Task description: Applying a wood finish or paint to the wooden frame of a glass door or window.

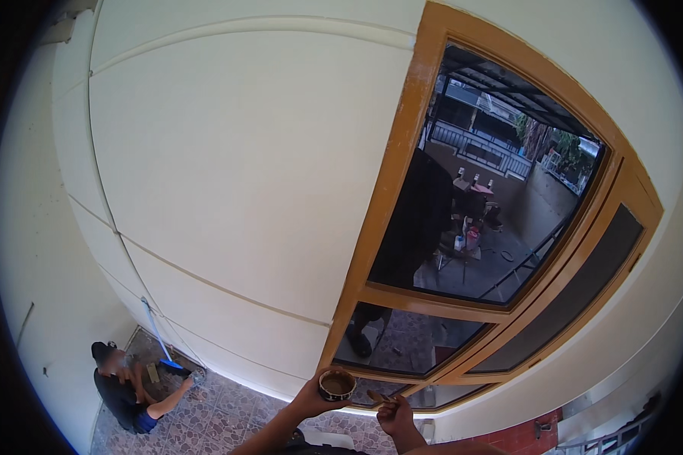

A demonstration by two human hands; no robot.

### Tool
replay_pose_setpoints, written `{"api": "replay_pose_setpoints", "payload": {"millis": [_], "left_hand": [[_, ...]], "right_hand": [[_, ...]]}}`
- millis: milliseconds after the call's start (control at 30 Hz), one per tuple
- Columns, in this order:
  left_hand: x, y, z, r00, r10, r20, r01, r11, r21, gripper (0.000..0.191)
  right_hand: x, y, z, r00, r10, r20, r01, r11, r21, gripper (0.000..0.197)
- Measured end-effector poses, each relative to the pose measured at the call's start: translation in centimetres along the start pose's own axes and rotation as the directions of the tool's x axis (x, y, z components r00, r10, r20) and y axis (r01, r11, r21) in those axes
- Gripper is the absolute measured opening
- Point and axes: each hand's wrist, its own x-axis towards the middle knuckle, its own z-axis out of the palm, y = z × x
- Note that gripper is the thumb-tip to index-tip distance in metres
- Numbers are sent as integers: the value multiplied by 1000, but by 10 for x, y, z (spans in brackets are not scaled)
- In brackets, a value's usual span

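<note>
My left hand (312, 396) holds a small round cup (337, 384) of brown liquid near the bottom of the view. To its right, my right hand (396, 417) grips a small brush (378, 396), whose brown-stained head points toward the cup without touching it. Behind both hands stands the orange-brown wooden window frame (398, 142); its paint looks worn along the left side. Dark glass (489, 227) in the frame reflects a standing figure and a patio with bottles and containers.
At the lower left a person (116, 387) crouches on the patterned tile floor (216, 415), beside a blue-handled broom (158, 335) leaning on the cream wall (233, 170). Red tiles (506, 441) lie at the lower right, near a metal railing (620, 441). A white surface (327, 439) shows below my hands.
</note>
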Motion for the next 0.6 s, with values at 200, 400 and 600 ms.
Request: {"api": "replay_pose_setpoints", "payload": {"millis": [200, 400, 600], "left_hand": [[4, -6, -14, 997, -81, 9, 81, 995, -52, 82], [11, -5, -23, 999, -36, -11, 36, 999, 20, 86], [14, -7, -23, 1000, 10, 18, -12, 992, 123, 88]], "right_hand": [[15, 7, 4, 1000, 24, -8, -24, 1000, -18, 31], [31, 13, 0, 996, 39, 75, -41, 999, 25, 30], [11, 18, 20, 1000, -13, -11, 14, 997, 77, 28]]}}
